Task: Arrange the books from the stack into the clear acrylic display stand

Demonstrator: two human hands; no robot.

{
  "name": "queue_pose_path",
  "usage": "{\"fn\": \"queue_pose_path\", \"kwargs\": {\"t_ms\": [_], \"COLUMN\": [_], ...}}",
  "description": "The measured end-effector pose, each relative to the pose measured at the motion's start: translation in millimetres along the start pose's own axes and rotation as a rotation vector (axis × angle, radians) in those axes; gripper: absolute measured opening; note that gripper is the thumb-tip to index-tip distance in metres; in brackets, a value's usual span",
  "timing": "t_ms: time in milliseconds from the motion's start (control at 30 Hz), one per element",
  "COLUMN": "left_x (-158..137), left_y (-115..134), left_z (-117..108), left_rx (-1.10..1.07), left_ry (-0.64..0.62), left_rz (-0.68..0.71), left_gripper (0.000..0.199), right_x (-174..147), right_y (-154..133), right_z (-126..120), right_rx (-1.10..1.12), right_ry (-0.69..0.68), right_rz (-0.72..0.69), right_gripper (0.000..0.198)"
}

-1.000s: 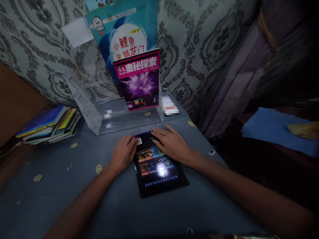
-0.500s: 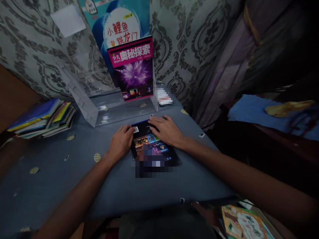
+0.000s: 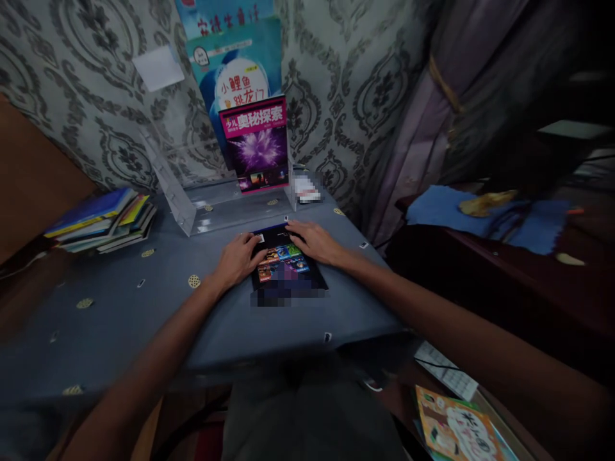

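Observation:
A dark book [image 3: 281,259] with small coloured pictures lies flat on the blue-grey tablecloth. On its far left corner rests my left hand [image 3: 236,257], open, with the thumb reaching over the book. My right hand [image 3: 314,242] lies open along the far right side, fingers extended on the book. The near edge of the book is blurred by pixelation. Behind it stands a clear acrylic display rack [image 3: 225,218]. Upright in the rack's right part are a book with a pink title band [image 3: 259,147] and, behind that, taller blue books [image 3: 204,77].
A stack of books [image 3: 103,221] sits at the table's left. A pixelated white item [image 3: 307,189] is beside the rack. To the right, a blue cloth [image 3: 432,208] covers part of a dark surface. Low at the right lies an orange-covered book [image 3: 454,426].
The camera view has shifted, showing more of the wall and the tall books. My left thumb has spread further over the book. Both hands stay on it.

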State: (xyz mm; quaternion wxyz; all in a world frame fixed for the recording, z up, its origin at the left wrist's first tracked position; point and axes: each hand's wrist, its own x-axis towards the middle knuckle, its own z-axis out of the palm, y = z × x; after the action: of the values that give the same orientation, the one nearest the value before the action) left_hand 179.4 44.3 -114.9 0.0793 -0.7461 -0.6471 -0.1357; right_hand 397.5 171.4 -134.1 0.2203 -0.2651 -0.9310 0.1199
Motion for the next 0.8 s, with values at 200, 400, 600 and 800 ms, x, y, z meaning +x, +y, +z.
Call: {"fn": "queue_pose_path", "kwargs": {"t_ms": [200, 400, 600, 800], "left_x": [-8.3, -8.9, -10.0, -7.7], "left_y": [3.1, 5.4, 5.4, 0.5], "left_z": [6.2, 7.1, 8.5, 9.1], "left_rx": [-0.029, -0.007, -0.039, -0.064], "left_ry": [0.003, 0.004, 0.023, 0.034], "left_rz": [0.013, -0.004, -0.035, -0.028], "left_gripper": [0.041, 0.040, 0.040, 0.039], "right_x": [-43.7, -92.4, -110.2, -106.2], "right_y": [-7.0, -19.9, -27.1, -26.0], "right_z": [-11.4, -26.0, -35.1, -33.0], "right_rx": [0.055, 0.120, 0.105, 0.119], "right_ry": [0.007, -0.036, -0.150, -0.152], "right_rz": [-0.029, -0.064, -0.067, -0.074], "right_gripper": [0.042, 0.048, 0.077, 0.070]}}
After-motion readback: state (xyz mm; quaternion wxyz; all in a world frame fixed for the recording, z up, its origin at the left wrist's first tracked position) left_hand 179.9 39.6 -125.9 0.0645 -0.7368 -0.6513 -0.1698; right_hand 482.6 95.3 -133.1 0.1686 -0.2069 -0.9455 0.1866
